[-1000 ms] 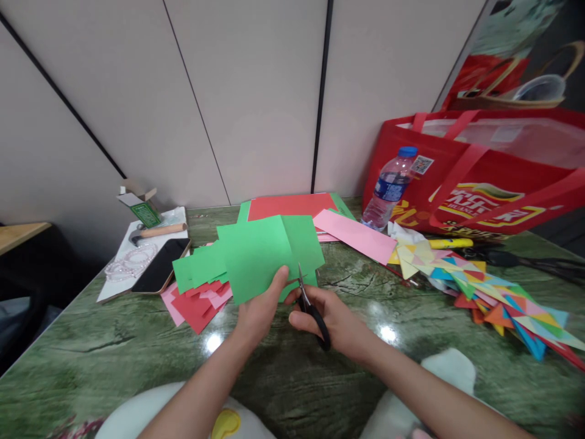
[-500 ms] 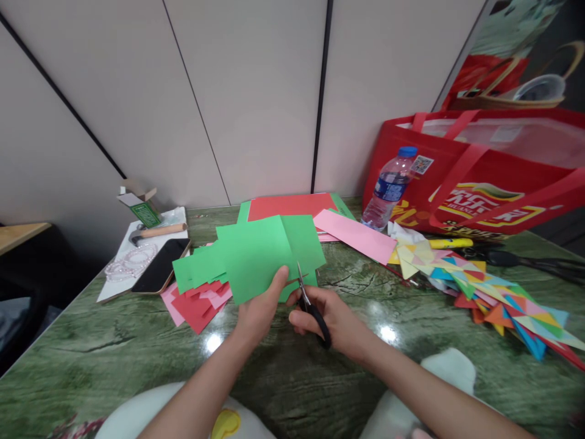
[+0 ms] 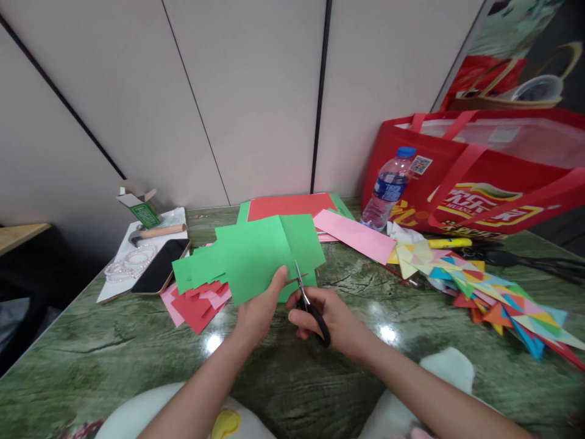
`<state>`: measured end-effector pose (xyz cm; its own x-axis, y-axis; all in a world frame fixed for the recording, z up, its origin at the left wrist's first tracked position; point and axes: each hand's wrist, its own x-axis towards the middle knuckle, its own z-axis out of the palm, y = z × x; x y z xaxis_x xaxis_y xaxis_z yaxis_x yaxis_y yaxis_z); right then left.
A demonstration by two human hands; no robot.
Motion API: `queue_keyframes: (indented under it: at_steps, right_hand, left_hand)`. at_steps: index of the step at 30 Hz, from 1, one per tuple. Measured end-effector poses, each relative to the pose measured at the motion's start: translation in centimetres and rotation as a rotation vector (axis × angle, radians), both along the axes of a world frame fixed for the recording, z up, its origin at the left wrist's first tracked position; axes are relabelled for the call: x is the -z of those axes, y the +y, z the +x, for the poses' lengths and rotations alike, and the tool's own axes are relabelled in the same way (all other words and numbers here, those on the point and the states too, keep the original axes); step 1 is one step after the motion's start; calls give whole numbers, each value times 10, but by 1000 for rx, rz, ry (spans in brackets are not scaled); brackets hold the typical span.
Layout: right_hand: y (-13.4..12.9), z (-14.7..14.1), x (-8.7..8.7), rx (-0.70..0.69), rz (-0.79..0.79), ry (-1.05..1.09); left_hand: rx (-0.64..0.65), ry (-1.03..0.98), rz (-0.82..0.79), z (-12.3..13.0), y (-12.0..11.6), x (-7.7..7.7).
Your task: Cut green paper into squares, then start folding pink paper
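My left hand (image 3: 262, 306) grips a green paper sheet (image 3: 256, 256) by its lower edge, thumb on top and the other fingers hidden beneath. A crease runs down the sheet near its right part. In my right hand (image 3: 331, 320) is a pair of scissors (image 3: 315, 317) with black handles. Their blades point up and reach into the sheet's lower edge, just right of my left thumb. Cut green pieces (image 3: 192, 268) lie to the left, over a pile of red and pink pieces (image 3: 198, 308).
Behind the sheet lie red paper (image 3: 292, 205) and a pink strip (image 3: 356, 235). A water bottle (image 3: 388, 190) stands before a red bag (image 3: 479, 171). Folded colourful paper pieces (image 3: 493, 292) spread at right. At left are a phone (image 3: 161, 266), a hammer (image 3: 159, 231) and a small box (image 3: 142, 207).
The scissors' blades have moved slightly and look closer together at the cut. Both hands keep their hold, and the sheet stays nearly in place.
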<state>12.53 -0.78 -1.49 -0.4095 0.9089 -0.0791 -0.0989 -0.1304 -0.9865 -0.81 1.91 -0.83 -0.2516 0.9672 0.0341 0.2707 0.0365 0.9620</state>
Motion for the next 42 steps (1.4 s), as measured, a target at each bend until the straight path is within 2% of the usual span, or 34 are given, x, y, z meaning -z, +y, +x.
queue_keyframes:
  at_steps: [3, 13, 27, 36, 42]
  right_hand:
    - [0, 0, -3, 5, 27, -24]
    - [3, 1, -7, 30, 65, -25]
    - [2, 2, -7, 40, 67, -50]
    - [3, 1, -2, 33, 25, -7]
    - [2, 2, 1, 36, 19, -20]
  left_hand:
    - [-7, 84, 29, 2, 0, 0]
    - [-23, 55, -53, 9, -7, -14]
    - [18, 28, 43, 6, -4, -2]
    - [12, 44, -28, 8, -6, -10]
    - [15, 58, -2, 6, -5, -7]
